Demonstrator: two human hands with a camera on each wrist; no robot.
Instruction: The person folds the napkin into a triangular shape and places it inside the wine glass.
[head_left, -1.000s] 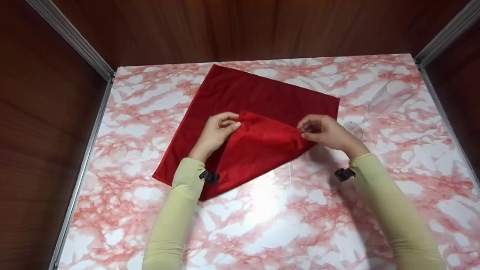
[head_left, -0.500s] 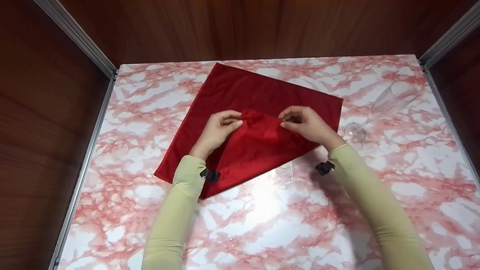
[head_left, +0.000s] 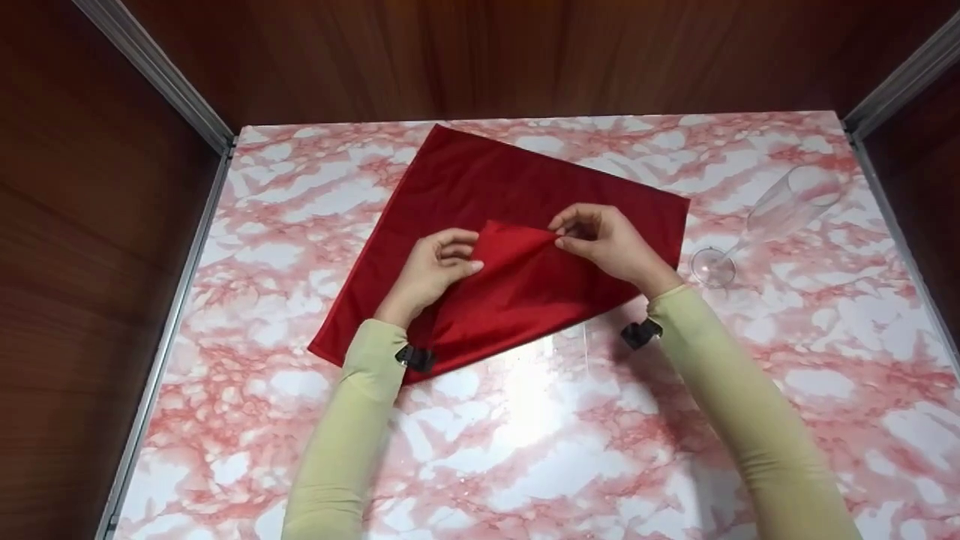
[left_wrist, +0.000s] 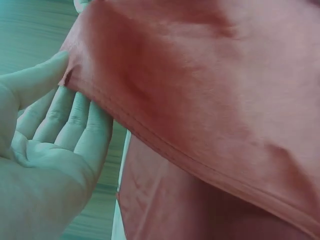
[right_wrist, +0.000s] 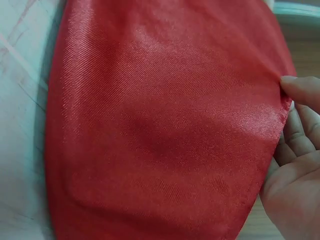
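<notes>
A red cloth napkin (head_left: 510, 165) lies spread on the table with its near part folded up and over. My left hand (head_left: 435, 274) pinches the lifted corner of this flap; in the left wrist view the thumb (left_wrist: 42, 75) lies on top of the corner and the fingers are behind it. To the right, my right hand (head_left: 604, 240) pinches the flap's upper edge between thumb and forefinger and draws creases in the fabric. The right wrist view shows the flap hanging in a smooth red sheet (right_wrist: 165, 125) from that pinch.
A clear champagne flute (head_left: 791, 206) stands on the right of the table, its round foot close to the napkin's right edge. The table (head_left: 525, 465) has a pink and white marbled top. Dark wood panels (head_left: 487, 60) wall in the back and sides.
My right hand has slid left along the flap's edge, closer to my left hand. The left hand has shifted slightly, and the flap is now more creased near the right fingers.
</notes>
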